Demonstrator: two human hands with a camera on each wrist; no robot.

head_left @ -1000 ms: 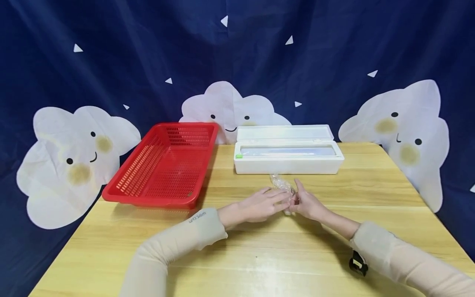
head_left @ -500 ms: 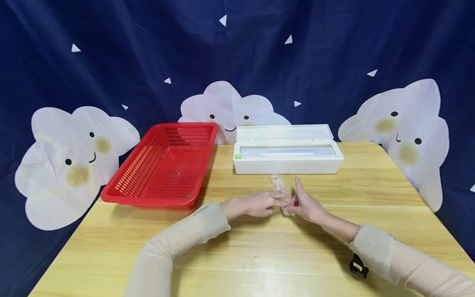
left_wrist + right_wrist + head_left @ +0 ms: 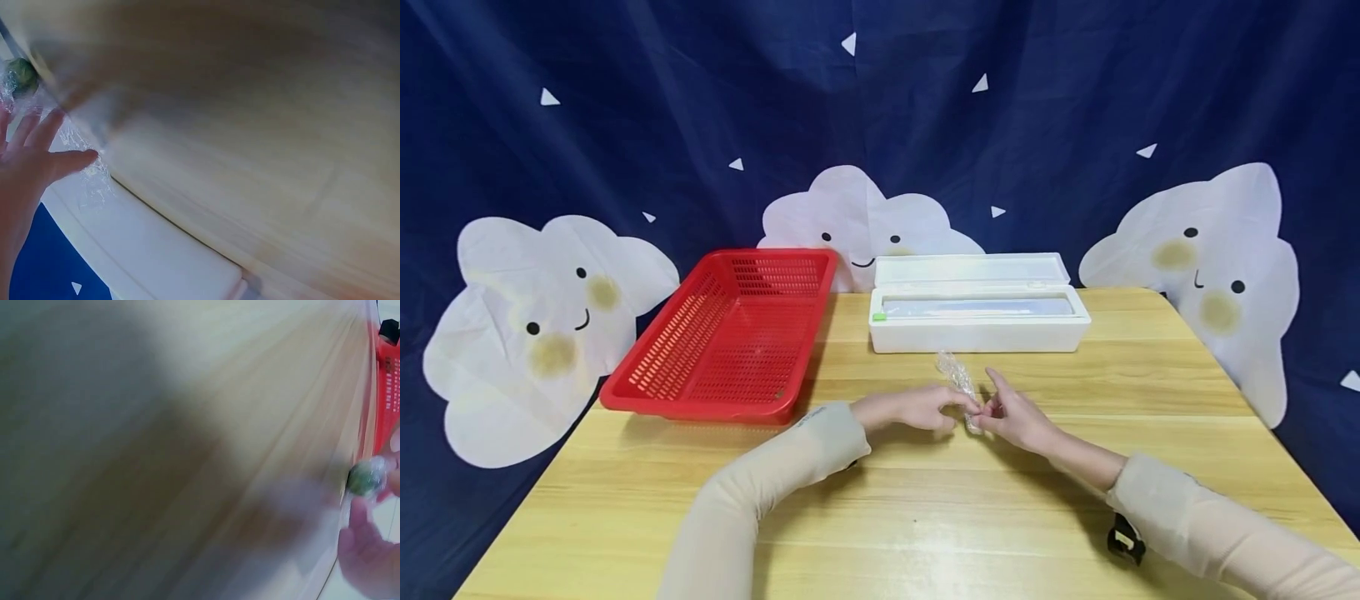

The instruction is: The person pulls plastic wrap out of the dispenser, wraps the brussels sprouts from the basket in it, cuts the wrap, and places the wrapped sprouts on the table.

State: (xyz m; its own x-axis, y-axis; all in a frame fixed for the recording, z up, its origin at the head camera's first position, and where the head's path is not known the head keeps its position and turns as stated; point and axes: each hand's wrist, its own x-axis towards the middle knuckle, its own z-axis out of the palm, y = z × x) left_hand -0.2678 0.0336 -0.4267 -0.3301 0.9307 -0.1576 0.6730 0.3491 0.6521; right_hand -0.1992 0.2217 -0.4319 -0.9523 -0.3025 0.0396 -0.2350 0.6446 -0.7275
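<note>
A small green round thing [image 3: 20, 78] wrapped in clear cling film [image 3: 955, 373] is between my hands just above or on the table; its kind is not clear. My right hand [image 3: 1018, 421] pinches it with thumb and fingers, the index finger pointing up. My left hand [image 3: 925, 408] reaches in from the left, its index fingertip touching the film; in the left wrist view its fingers are spread and rather straight, the thumb against loose film. In the right wrist view the green round thing [image 3: 365, 478] sits against a fingertip. Behind the hands, a white cling film dispenser [image 3: 977, 336] has its lid raised.
A red plastic basket [image 3: 805, 367] with perforated sides stands at the left of the wooden table [image 3: 880, 517]. The dispenser has a green slider [image 3: 879, 317] at its left end. A dark blue curtain [image 3: 1037, 108] with cloud prints hangs behind the table.
My left hand has drawn back slightly and its fingers lie less over the film, so more of it shows. My right index finger has lowered a little. Basket and dispenser stay put.
</note>
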